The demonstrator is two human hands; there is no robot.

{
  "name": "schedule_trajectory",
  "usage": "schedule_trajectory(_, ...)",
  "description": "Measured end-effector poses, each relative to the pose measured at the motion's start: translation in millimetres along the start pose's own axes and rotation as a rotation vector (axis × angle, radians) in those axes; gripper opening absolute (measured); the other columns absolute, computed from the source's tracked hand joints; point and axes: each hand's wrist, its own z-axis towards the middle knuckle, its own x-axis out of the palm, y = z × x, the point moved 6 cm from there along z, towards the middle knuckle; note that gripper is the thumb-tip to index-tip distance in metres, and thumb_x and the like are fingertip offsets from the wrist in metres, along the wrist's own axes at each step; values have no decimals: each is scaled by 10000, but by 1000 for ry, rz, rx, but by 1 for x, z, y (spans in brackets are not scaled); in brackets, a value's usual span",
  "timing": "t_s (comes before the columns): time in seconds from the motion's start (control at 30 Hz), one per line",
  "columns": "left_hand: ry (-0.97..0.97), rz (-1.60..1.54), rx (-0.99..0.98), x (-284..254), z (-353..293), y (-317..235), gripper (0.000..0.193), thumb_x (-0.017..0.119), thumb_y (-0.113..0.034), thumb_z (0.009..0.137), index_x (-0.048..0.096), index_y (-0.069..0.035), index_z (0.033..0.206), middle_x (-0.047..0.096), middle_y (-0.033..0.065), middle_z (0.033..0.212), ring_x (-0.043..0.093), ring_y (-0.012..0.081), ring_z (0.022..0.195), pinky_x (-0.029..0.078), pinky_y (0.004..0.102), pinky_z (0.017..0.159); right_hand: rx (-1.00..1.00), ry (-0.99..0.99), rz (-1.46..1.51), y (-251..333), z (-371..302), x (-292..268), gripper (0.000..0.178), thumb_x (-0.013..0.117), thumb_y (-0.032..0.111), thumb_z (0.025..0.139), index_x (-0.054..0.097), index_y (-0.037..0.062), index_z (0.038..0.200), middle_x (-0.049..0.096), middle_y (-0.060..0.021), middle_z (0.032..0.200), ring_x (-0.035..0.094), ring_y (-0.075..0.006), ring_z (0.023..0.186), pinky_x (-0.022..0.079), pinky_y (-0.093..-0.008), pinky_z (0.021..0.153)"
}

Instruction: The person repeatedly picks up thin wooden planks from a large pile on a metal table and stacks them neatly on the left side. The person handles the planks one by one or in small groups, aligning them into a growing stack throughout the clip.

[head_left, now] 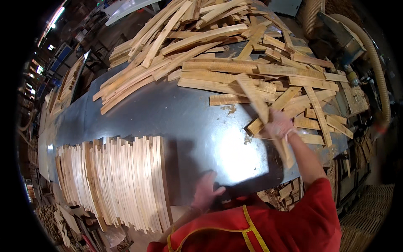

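Note:
My right hand (280, 126) is closed round a wooden slat (253, 95), slightly blurred, which slants over the front of the loose pile at the table's right side. A pale band circles that wrist. Near the table's front edge, my left hand (205, 191) holds nothing, its thumb apart from the fingers. To its left lies a row of thin pale wooden strips (130, 180), set side by side with uneven ends. Beyond both hands spreads a heap of rough wooden boards (222, 65), lying crosswise over one another.
The dark metal table (184, 122) reflects a bright glare before me. Ribbed hoses (380, 80) and a machine stand at the far right. Stacked slats (365, 214) lie low at the right, wood scraps (67, 218) at the lower left. Another bench (69, 86) is at the far left.

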Motion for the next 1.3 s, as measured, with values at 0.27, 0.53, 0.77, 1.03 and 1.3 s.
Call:
schedule_trajectory(0.27,-96,-1315,-429,41,61,53,394,675,-62,953,610,-44,1341,667,44,1123,671,193,1026,569,354,928,-409,-341,-102,90,100,-53,916,759,345,796,415,-14,1566,459,-277,1587,441,-396,1481,347,-422,1247)
schedule_trajectory(0.53,-341,-140,-748,-38,-46,98,354,723,-96,831,662,-78,1179,675,39,922,653,147,866,543,316,745,43,-209,-654,11,208,-99,1006,802,255,760,323,196,1643,390,-146,1667,380,-394,1523,363,-487,1232)
schedule_trajectory(0.77,-850,821,-354,-92,-132,79,212,669,-160,915,673,-142,1126,617,97,1125,604,339,1071,499,512,904,-188,-5,-818,81,157,-38,690,753,255,830,554,124,1478,720,-210,1243,668,-408,1164,537,-493,1019)
schedule_trajectory(1.03,-1030,589,-542,-99,-239,126,592,804,-308,820,616,-133,1354,566,141,1413,539,377,1310,463,537,1042,-217,395,242,110,5,100,629,710,436,982,608,-12,1411,730,-130,1047,658,-194,927,521,-409,811)
schedule_trajectory(1.3,-1509,-175,-1023,-74,-410,267,670,785,-414,899,596,-89,1453,628,173,1401,561,361,1338,481,451,1070,-304,671,186,269,-170,332,569,688,469,982,654,11,1318,688,-74,959,606,-153,861,504,-321,751)
